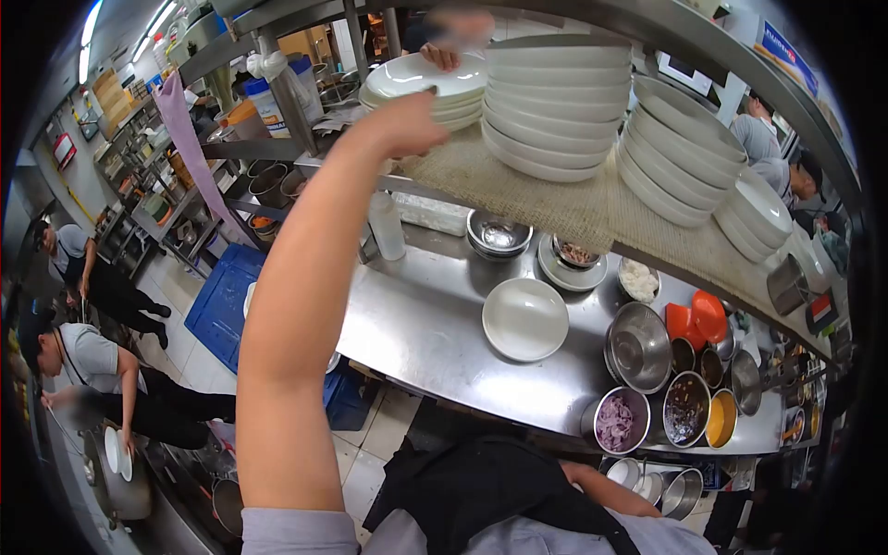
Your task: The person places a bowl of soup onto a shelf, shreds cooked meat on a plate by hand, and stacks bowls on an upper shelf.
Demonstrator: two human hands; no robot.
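My left arm stretches up to the shelf. There my left hand grips the near rim of a white plate on a low stack, the thumb over the edge and the other fingers lower down, partly hidden. Another person's hand touches the far side of the same top plate. Right of my hand rises a tall stack of white bowls. Below, on the steel counter, lies one white plate. Only part of my right forearm shows beside the black apron; my right hand is hidden.
More bowl stacks fill the shelf's right side. The counter holds a squeeze bottle, steel bowls, chopped purple onion and an orange sauce pot. Two people work at left, near a blue bin.
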